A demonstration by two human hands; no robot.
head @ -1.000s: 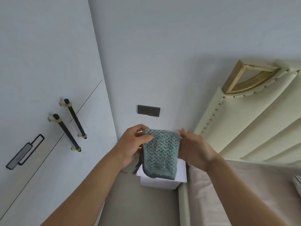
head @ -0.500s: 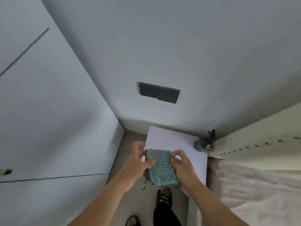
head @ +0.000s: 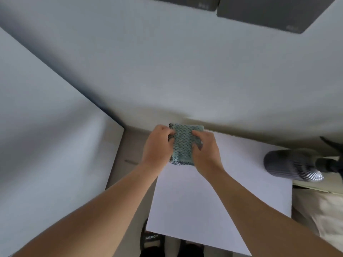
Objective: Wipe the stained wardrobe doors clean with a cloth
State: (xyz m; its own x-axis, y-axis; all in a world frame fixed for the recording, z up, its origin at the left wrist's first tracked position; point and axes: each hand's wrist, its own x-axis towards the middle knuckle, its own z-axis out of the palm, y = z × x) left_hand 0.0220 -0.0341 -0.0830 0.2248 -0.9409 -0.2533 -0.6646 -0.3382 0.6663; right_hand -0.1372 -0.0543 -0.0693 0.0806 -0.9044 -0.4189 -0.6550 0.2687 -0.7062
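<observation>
A folded teal knitted cloth [head: 182, 144] with a dark woven edge sits between both hands, low over the far left corner of a white bedside cabinet top [head: 213, 197]. My left hand [head: 157, 145] grips its left side, fingers curled over the edge. My right hand [head: 205, 149] grips the right side in the same way. The pale wardrobe door [head: 46, 136] fills the left of the view, smooth and plain here; its handles are out of sight.
A grey wall [head: 185, 71] stands ahead with a dark switch plate [head: 269, 10] at the top. A dark ribbed object [head: 289, 164] lies at the cabinet's right edge, beside cream bedding [head: 319, 210]. Black shoes [head: 152, 240] show on the floor below.
The view has tilted down and closer to the bedside cabinet. Both hands, still holding the cloth, have lowered it toward the cabinet's far corner. The wardrobe handles have left the view.
</observation>
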